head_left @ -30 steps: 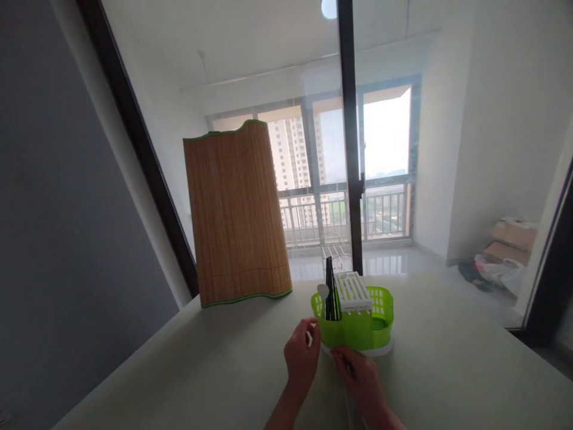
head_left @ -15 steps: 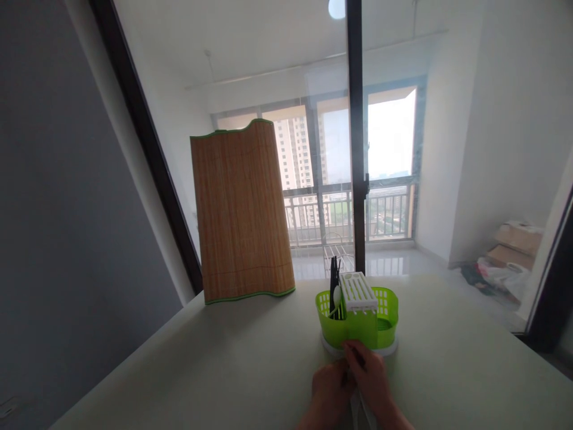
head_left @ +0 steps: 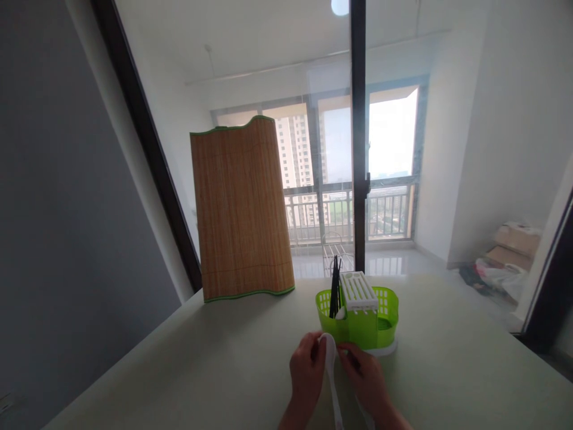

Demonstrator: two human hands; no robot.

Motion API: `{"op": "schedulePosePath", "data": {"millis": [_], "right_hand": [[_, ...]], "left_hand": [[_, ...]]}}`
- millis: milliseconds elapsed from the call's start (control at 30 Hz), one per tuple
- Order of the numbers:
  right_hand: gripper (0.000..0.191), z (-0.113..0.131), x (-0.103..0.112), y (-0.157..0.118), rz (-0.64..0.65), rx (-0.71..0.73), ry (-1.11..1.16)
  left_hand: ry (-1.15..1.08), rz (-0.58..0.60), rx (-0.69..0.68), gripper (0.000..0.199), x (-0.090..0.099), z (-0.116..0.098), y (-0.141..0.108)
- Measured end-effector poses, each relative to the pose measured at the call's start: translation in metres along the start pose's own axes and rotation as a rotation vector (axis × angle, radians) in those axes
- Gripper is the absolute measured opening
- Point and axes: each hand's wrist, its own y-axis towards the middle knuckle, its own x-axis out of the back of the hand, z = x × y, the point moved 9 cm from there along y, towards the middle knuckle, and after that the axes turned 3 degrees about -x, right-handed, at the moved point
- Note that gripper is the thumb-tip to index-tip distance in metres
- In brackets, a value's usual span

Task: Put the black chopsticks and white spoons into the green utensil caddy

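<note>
My left hand point(head_left: 308, 364) is closed on a white spoon point(head_left: 330, 349), its bowl up between thumb and fingers and its handle slanting down towards me. Just right of it, my right hand point(head_left: 360, 367) is pinched closed, fingertips close to the spoon's bowl. Below that hand shows the white handle point(head_left: 364, 413) of another utensil, whose head is hidden. Beyond both hands stands a green basket point(head_left: 362, 331) on a white base. In its left compartment are black chopsticks point(head_left: 335, 289) and a white spoon head point(head_left: 341, 313). A white slotted holder point(head_left: 359, 291) tops its middle.
A bamboo mat point(head_left: 242, 209) with green edging stands upright at the left on the pale table point(head_left: 250, 346). Behind the table are a glass door with a dark frame point(head_left: 358, 137) and a white wire rack point(head_left: 336, 257). Cardboard boxes point(head_left: 517, 245) lie on the floor at the right.
My hands have moved apart, the left one shifting left and up, so the spoon it holds now shows. In the basket, the white spoon sits lower than before.
</note>
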Motion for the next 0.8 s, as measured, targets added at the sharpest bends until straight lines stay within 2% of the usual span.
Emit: {"op": "schedulePosePath", "data": {"millis": [100,167,333,467,567,700,800], "right_hand": [[0.04,0.01,-0.006,-0.004,0.07,0.066,-0.03],[0.034,0.015,-0.011,-0.006,0.122,0.099,-0.066],[0.024,0.019,-0.023,-0.011,0.237,0.125,-0.156],[0.024,0.021,-0.023,-0.01,0.244,0.133,-0.165],[0.025,0.02,-0.02,-0.008,0.224,0.117,-0.151],[0.026,0.021,-0.013,-0.005,0.176,0.129,-0.147],[0.025,0.021,-0.011,-0.004,0.159,0.133,-0.137]], "left_hand": [[0.069,-0.097,-0.122,0.03,0.021,-0.017,0.001],[0.132,-0.119,-0.213,0.029,0.029,-0.029,0.0],[0.281,-0.073,-0.33,0.031,0.029,-0.041,-0.005],[0.388,-0.032,-0.352,0.034,0.033,-0.045,0.0],[0.42,-0.098,-0.404,0.035,0.054,-0.063,0.017],[0.416,-0.335,-0.474,0.037,0.096,-0.099,0.052],[0.416,-0.408,-0.5,0.036,0.107,-0.119,0.08]]}}
